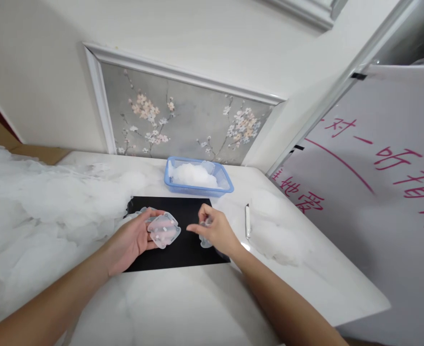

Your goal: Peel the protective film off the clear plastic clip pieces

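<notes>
My left hand (138,240) holds a translucent plastic piece (164,230) with a scalloped, squarish outline and small white marks, pinkish where my skin shows through. More clear pieces (139,211) lie behind that hand at the mat's left edge. Over the right side of the black mat (175,257), my right hand (217,230) has its fingers curled round a similar small translucent plastic piece (206,241), thumb pointing left. Part of that piece is hidden by the fingers.
Behind the mat stands a blue basket (199,191) with white translucent pieces in it. A white-handled cutter (248,222) lies right of the mat. A large heap of translucent pieces (53,216) covers the left side. A whiteboard (377,250) with red writing stands at right.
</notes>
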A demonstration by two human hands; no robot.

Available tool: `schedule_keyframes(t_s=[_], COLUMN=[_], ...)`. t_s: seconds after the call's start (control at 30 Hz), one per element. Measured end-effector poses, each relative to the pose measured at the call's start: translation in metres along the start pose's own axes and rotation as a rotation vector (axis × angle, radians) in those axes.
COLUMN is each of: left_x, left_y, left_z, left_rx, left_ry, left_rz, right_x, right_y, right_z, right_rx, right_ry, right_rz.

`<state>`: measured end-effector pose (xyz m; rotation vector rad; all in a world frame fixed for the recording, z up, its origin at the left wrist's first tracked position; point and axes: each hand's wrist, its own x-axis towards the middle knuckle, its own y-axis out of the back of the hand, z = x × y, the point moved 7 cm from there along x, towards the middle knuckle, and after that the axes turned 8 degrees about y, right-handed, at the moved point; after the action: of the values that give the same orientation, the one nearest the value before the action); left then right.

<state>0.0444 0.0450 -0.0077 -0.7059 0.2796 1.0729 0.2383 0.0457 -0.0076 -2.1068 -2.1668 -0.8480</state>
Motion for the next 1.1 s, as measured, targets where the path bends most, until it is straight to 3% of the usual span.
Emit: schedule_keyframes(t_s=[0.13, 0.2, 0.3, 0.47, 0.6, 0.77, 1.0, 1.1], left_x=[-0.002, -0.002, 0.000, -0.004, 0.001, 0.002, -0.006, -0.010], left_y=[-0.004, -0.007, 0.000, 0.019, 0.032, 0.038, 0.029, 0.021], left_z=[0.000, -0.001, 0.007, 0.039, 0.040, 0.038, 0.048, 0.050], left_rx=[-0.009, 0.021, 0.230, 1.110, 1.458, 1.527, 1.402, 1.348], left_ry=[-0.019, -0.028, -0.153, -0.595, -0.647, -0.580, -0.565, -0.627], left_rz=[-0.052, -0.071, 0.030, 0.422, 0.420, 0.319, 0.382, 0.398], right_x=[-0.011, -0.017, -0.013, -0.008, -0.007, -0.007, -0.009, -0.009], right_y=[-0.028, -0.041, -0.039, -0.026, -0.021, -0.021, -0.023, -0.023], right_z=[-0.034, -0.039, -0.030, 0.012, 0.028, 0.035, 0.035, 0.031], right_rx=[-0.250, -0.274, -0.080, 0.364, 0.486, 0.485, 0.460, 0.500], right_ry=[0.422, 0.493, 0.295, -0.304, -0.473, -0.480, -0.499, -0.509], right_rz=[-0.202, -0.277, -0.195, -0.096, -0.107, -0.145, -0.166, -0.143])
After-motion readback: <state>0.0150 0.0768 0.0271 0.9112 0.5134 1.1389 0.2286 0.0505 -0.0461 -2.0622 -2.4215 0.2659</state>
